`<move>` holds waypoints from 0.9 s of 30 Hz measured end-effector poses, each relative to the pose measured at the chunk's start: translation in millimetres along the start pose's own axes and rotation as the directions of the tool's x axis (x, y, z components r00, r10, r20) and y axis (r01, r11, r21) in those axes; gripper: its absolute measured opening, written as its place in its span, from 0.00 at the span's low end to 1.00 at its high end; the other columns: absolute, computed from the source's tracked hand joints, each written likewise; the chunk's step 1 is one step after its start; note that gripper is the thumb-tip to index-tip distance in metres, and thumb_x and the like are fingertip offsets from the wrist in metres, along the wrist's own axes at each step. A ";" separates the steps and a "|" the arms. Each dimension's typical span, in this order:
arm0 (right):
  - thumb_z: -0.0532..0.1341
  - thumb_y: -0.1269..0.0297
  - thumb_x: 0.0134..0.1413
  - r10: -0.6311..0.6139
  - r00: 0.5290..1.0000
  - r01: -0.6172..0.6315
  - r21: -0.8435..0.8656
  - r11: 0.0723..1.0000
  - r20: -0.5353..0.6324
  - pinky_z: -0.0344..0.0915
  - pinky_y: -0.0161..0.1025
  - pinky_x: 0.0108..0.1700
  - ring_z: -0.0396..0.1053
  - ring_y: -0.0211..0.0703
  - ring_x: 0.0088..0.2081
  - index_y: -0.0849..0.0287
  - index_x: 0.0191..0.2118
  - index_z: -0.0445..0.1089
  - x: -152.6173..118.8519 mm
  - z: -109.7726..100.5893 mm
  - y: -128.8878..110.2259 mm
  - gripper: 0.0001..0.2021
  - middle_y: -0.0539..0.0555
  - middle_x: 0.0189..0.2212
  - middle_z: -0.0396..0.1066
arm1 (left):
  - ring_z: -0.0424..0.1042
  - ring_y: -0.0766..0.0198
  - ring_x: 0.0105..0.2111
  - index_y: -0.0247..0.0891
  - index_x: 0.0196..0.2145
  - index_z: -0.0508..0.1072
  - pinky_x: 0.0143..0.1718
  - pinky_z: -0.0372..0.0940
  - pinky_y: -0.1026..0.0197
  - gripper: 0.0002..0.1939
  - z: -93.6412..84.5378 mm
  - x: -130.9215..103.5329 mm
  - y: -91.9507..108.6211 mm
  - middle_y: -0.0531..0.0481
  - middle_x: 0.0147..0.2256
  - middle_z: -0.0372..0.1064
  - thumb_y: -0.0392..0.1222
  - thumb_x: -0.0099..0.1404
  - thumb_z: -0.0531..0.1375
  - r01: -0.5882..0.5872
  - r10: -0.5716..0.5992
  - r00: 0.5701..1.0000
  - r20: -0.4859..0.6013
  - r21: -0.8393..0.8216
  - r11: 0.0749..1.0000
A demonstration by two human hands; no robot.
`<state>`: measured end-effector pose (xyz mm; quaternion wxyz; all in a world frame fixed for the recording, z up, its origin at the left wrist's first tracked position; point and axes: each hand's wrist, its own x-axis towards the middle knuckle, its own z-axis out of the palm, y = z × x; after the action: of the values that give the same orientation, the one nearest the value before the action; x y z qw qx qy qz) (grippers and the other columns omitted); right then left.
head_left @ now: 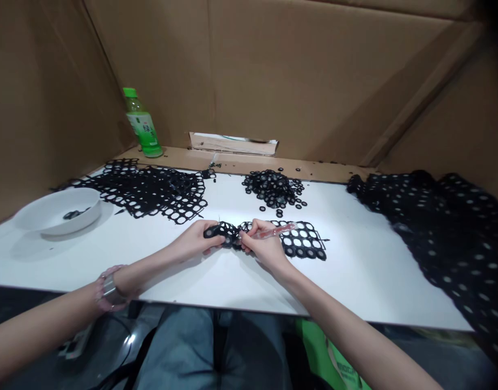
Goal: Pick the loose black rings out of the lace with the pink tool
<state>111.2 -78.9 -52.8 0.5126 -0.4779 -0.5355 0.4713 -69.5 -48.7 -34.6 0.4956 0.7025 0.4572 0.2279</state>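
A black lattice sheet (303, 234) with rows of round holes lies on the white table, its left part bunched up between my hands. Black rings fill the holes along its near edge. My left hand (200, 236) is closed on the bunched left end, thumb on top. In my right hand (262, 242) is a slim reddish, clear-handled tool (278, 230), held like a pen. Its tip meets the sheet near my left thumb; the exact contact is hidden by my fingers.
Loose black rings (273, 187) are heaped behind my hands. More lattice sheets (151, 187) lie at left, near a white bowl (58, 211) with dark bits. A green bottle (145, 130) stands behind. Dark dotted material (427, 227) drapes over the right edge. Cardboard walls (273, 70) enclose the table.
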 end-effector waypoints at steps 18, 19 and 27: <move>0.60 0.66 0.44 -0.052 0.995 0.061 -0.120 0.991 0.081 0.60 0.32 0.23 0.64 0.35 0.18 0.57 0.17 0.57 -1.2 4.1 -8.3 0.12 0.46 0.13 0.66 | 0.65 0.69 0.24 0.35 0.23 0.63 0.26 0.61 0.68 0.06 6.2 -4.5 17.0 0.56 0.22 0.63 0.37 0.53 0.58 -0.139 0.138 0.985 -0.099 0.005 0.990; 0.60 0.66 0.44 -0.034 0.997 0.040 -0.085 0.996 0.074 0.60 0.32 0.23 0.64 0.35 0.17 0.57 0.17 0.56 -0.5 3.4 -7.4 0.12 0.47 0.14 0.66 | 0.65 0.69 0.24 0.35 0.23 0.62 0.26 0.62 0.67 0.07 5.5 -4.4 16.5 0.56 0.22 0.63 0.37 0.53 0.58 -0.121 0.119 0.986 -0.116 -0.009 0.993; 0.58 0.71 0.39 0.027 0.987 -0.003 0.147 0.989 -0.161 0.51 0.28 0.16 0.60 0.32 0.14 0.56 0.17 0.51 2.5 -8.3 2.3 0.13 0.42 0.10 0.58 | 0.67 0.68 0.24 0.35 0.30 0.63 0.27 0.66 0.63 0.12 3.7 -1.8 9.0 0.56 0.25 0.62 0.36 0.47 0.61 0.102 -0.115 0.993 -0.033 -0.260 0.960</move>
<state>119.5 -76.1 -54.7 0.5848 -0.4799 -0.4522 0.4725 -63.8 -52.9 -27.7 0.5833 0.6001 0.4734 0.2747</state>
